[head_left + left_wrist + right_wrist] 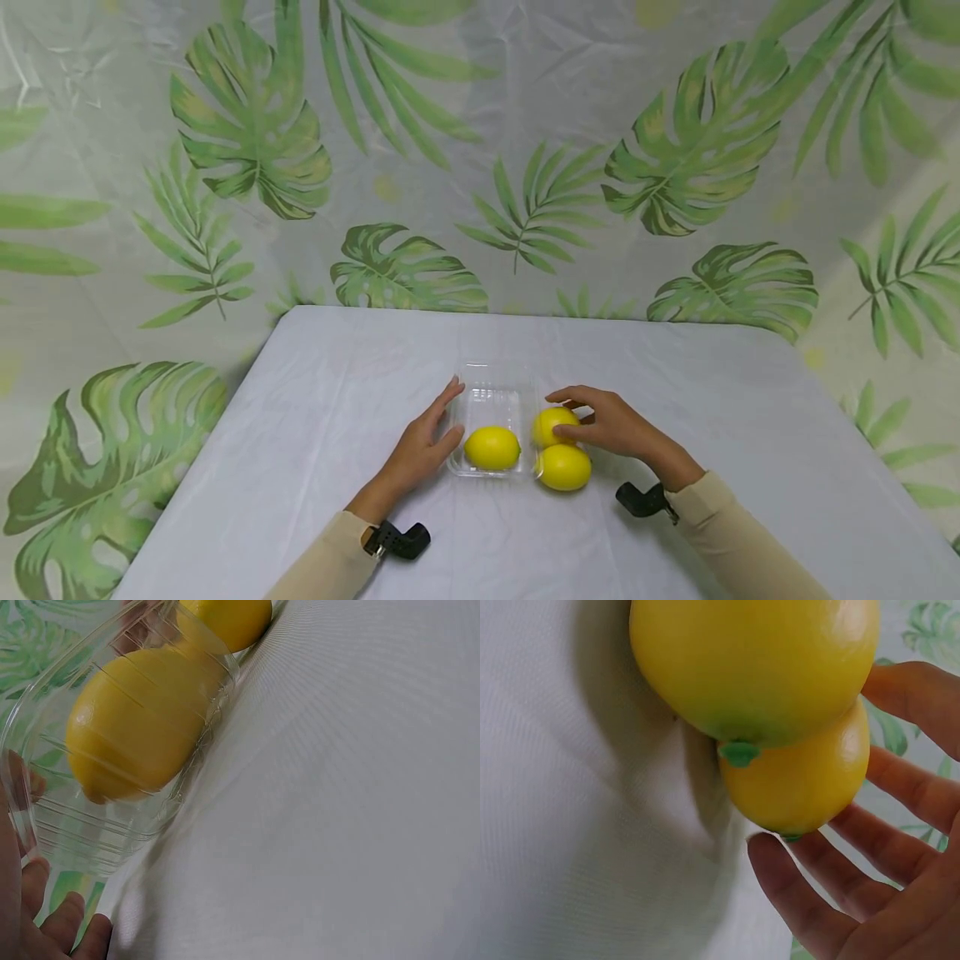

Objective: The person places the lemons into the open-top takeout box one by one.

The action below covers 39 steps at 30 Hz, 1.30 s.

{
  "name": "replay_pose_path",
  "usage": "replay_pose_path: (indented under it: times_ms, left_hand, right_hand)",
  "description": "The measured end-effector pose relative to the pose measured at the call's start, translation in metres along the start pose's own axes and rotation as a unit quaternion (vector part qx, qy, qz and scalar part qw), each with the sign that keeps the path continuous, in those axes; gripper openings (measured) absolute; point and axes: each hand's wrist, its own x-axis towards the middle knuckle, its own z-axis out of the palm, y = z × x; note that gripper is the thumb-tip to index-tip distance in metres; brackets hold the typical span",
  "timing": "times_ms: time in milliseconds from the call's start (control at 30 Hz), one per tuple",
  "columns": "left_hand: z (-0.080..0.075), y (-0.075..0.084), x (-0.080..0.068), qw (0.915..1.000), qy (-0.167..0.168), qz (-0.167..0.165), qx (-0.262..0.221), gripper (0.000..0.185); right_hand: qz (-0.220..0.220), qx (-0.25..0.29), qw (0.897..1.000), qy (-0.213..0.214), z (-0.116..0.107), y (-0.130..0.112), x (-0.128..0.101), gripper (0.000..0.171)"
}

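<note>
A clear plastic clamshell container (491, 406) stands on the table with one yellow lemon (492, 448) inside, near its front. My left hand (420, 446) rests along the container's left side, fingers extended, with the thumb at the rim. In the left wrist view, its fingertips (69, 919) show low beside the ribbed plastic wall. Right of the container, my right hand (611, 423) holds the farther lemon (802, 780) between thumb and fingers. A nearer lemon (564, 467) lies in front of it, and hides part of it in the right wrist view.
A white cloth (360, 358) covers the table, whose far edge meets a hanging sheet (540, 108) printed with green leaves. Black wrist cameras (408, 542) sit on both forearms, close over the cloth.
</note>
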Motion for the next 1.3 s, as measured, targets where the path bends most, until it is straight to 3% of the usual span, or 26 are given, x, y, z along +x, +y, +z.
replay_pose_path:
  times_ms: [1300]
  left_hand:
    - [0.0000, 0.0014, -0.0011, 1.0000, 0.001, 0.000, 0.000, 0.059]
  right_hand:
    - [0.034, -0.010, 0.999, 0.000, 0.0092, 0.0088, 0.0022, 0.055]
